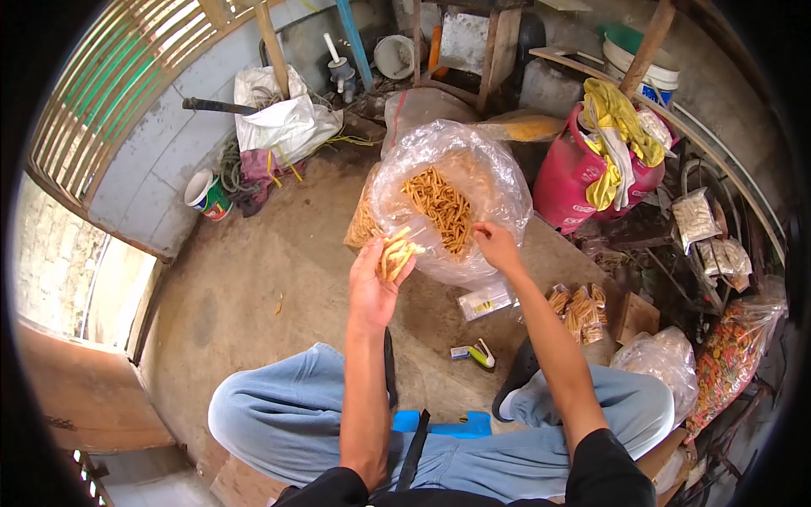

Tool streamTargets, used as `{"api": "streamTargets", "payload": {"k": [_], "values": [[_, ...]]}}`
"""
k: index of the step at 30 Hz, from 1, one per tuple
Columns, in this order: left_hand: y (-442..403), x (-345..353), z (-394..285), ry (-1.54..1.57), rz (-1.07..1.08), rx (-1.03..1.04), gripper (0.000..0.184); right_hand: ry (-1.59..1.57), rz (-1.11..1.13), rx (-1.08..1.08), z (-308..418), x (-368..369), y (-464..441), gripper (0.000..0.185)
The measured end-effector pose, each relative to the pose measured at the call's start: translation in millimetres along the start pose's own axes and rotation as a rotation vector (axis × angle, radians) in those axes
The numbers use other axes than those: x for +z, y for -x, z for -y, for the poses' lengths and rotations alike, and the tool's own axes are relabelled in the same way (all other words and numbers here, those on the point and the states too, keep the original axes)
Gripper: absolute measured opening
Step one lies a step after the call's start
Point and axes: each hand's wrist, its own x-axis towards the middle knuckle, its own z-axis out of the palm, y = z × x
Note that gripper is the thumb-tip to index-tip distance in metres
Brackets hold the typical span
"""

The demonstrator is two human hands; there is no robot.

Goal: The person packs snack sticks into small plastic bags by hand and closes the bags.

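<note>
My left hand [378, 275] is wrapped round a small clear bag [400, 251] with pale yellow snack sticks in it, held in front of the large open plastic bag [498, 173]. Brown snack sticks [441, 205] lie inside that large bag. At the right side of its opening is my right hand [496, 245], its thumb and fingers pinched together near the brown sticks. Whatever they hold is too small to make out.
A green stapler [482, 355] and a small box [459, 352] lie on the floor [245, 313]. Filled snack packs [581, 313] sit to the right, near a plastic packet [486, 302]. Pink gas cylinders [568, 177] stand at the back right, a white bucket [208, 195] at the left.
</note>
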Motion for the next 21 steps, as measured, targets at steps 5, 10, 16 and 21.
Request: {"api": "streamTargets", "payload": {"k": [5, 10, 16, 21], "values": [[-2.5, 0.6, 6.9, -0.049, -0.020, -0.035, 0.023, 0.239, 0.150, -0.170, -50.0, 42.2, -21.9, 0.028], [-5.7, 1.3, 9.3, -0.110, -0.053, -0.043, 0.025, 0.452, 0.289, -0.104, -41.3, 50.2, -31.7, 0.033], [-12.8, -9.9, 10.1, 0.017, -0.027, -0.020, 0.033, 0.547, 0.324, -0.135, -45.9, 71.2, -24.8, 0.036], [-15.9, -7.3, 12.1, 0.384, 0.045, -0.159, 0.036, 0.658, 0.396, -0.135, -40.0, 68.4, -27.5, 0.034]]}}
